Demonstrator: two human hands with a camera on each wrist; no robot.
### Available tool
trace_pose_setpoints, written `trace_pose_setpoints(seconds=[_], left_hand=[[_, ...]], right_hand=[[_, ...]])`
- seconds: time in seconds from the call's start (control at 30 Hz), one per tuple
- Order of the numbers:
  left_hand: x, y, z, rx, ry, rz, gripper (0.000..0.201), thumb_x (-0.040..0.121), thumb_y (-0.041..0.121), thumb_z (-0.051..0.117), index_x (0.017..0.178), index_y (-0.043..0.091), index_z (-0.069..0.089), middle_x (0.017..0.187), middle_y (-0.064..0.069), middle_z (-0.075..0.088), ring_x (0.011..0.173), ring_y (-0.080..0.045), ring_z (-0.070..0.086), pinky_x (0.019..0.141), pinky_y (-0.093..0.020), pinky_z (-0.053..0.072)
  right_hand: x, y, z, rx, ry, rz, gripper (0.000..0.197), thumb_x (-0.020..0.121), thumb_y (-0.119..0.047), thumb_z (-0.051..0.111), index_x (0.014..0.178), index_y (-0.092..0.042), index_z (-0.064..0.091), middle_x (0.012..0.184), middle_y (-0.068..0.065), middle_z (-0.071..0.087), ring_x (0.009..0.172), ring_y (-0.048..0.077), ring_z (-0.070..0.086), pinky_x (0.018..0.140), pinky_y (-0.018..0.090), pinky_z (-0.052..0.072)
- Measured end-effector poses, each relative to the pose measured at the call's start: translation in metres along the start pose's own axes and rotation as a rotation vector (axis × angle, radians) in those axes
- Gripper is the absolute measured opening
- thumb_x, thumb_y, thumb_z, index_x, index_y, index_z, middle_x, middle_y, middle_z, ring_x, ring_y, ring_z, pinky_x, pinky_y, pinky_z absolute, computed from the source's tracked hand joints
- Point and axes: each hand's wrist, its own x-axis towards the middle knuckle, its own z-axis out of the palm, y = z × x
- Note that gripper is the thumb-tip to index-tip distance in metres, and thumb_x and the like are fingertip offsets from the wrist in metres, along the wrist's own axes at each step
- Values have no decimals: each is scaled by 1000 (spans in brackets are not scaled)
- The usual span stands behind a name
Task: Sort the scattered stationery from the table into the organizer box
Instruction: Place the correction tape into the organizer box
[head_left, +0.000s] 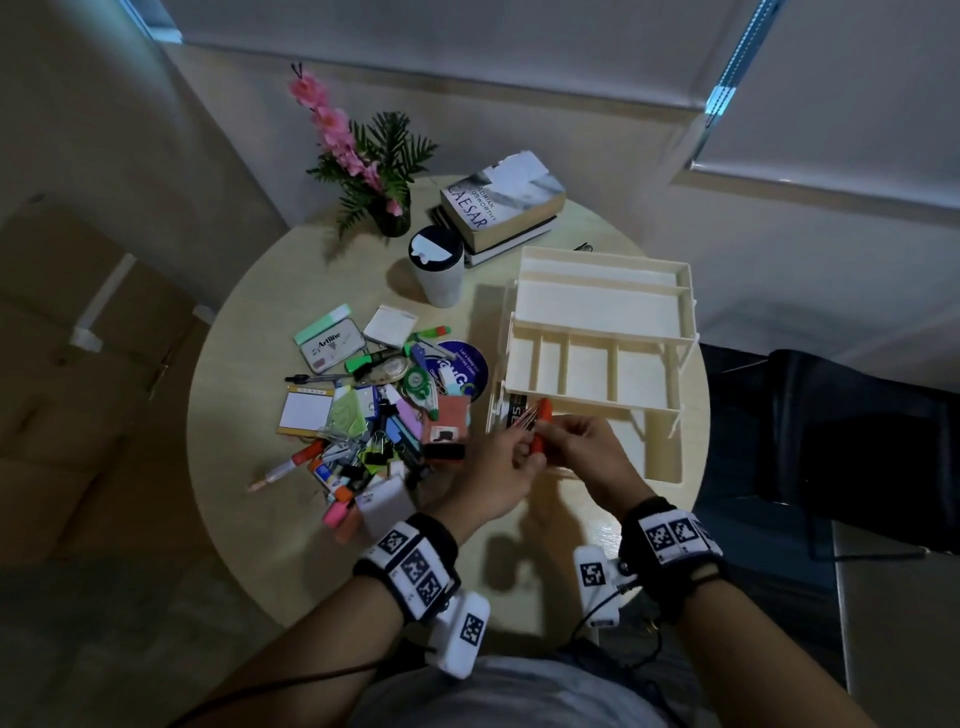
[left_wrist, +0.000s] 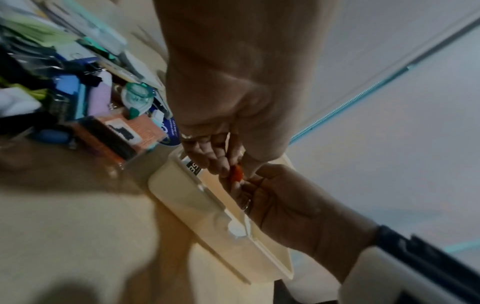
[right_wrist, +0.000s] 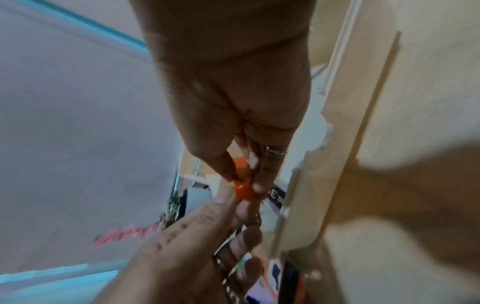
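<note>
Holding an orange marker (head_left: 540, 431) btwn both our hands, just in front of the organizer box (head_left: 597, 358) near its front-left corner. Left hand (head_left: 498, 467) has fingers curled, tips pinching the marker's lower end; right hand (head_left: 582, 452) has thumb + fingers pinched on the marker from the other side. Right wrist view shows the same: orange marker (right_wrist: 242, 185) clamped by the right hand's fingertips (right_wrist: 259, 185), left hand (right_wrist: 207, 236) reaching in from below. Left wrist view: marker (left_wrist: 236, 172) is only a small orange sliver btwn left hand (left_wrist: 228, 123) and right hand (left_wrist: 291, 205), directly over the box's low front tray (left_wrist: 194, 195). Can't tell if the cap is on or off, too blurred.

Organizer box: cream, tiered, upper level w/ divider slots, deeper shelves behind. A black-labelled item (head_left: 517, 410) sits in the low front tray at the box's left end; label unreadable.

Stationery pile (head_left: 374, 415) lies left of the box on the round table (head_left: 249, 332): highlighters, binder clips, sticky notes, correction tape, an Artline tin (head_left: 332, 351), a blue round sticker (head_left: 460, 369) closest to the box.

Behind-left of the box: white cup w/ black lid (head_left: 439, 270), stacked books (head_left: 501, 213), potted pink flowers (head_left: 363, 156).
</note>
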Motion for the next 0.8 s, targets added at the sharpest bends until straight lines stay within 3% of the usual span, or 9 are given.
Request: trace_pose_setpoints(seconds=[0.1,0.23,0.27,0.33,0.4,0.47,0.57,0.7,0.8], left_hand=[[7,-9,3,168,85,54,25,96,31,66,118,21,69,119,-1,60,106,-19,62,94,-40,54],[11,-27,-6,262,193,-92,34,95,35,65,126,25,57,136,-2,46,121,-24,52,101,-45,49],[13,-32,-7,262,186,-132,36,95,35,65,128,23,55,134,-4,48,119,-26,53,100,-45,49],[16,-38,-9,267,142,-163,33,97,36,64,122,16,55,112,-6,57,107,-30,58,87,-40,49],[17,-43,-6,272,114,-170,26,99,36,63,108,14,55,87,-1,52,88,-29,59,74,-35,41],[18,-47,-5,238,109,-161,23,100,35,63,98,15,52,78,4,46,78,-25,52,71,-33,36],[19,-48,-5,206,114,-145,23,98,34,66,97,13,57,81,0,57,79,-25,58,69,-33,40],[15,-45,-10,166,58,-138,22,98,35,65,94,16,55,76,2,53,75,-25,56,67,-34,43],[6,-47,-24,120,0,-110,18,99,31,64,101,14,61,85,-4,63,81,-26,62,76,-40,55]], right_hand=[[16,7,-13,-106,147,24,23,97,-13,71,85,6,77,76,22,75,64,26,68,66,36,58],[36,17,-20,-220,231,55,27,99,-18,71,80,2,75,68,13,72,59,23,65,64,37,55],[40,18,-17,-213,225,57,27,99,-18,71,81,2,76,68,12,72,62,24,66,66,37,56],[49,17,-10,-169,198,48,24,100,-13,70,86,6,75,73,13,72,69,26,67,69,37,57],[53,14,0,-118,174,33,18,99,-5,68,84,4,74,77,16,72,74,28,67,70,38,59],[56,12,6,-70,193,31,11,96,-1,71,86,-1,75,83,16,74,78,28,69,74,39,61],[63,17,7,-5,237,57,11,96,-7,73,101,3,76,96,17,77,89,32,74,85,47,63],[72,26,7,-52,271,75,9,98,-14,72,97,-8,78,99,15,79,97,34,75,93,56,61],[68,25,9,-90,266,60,17,101,-20,69,108,-6,77,104,17,78,100,37,75,95,57,60]])
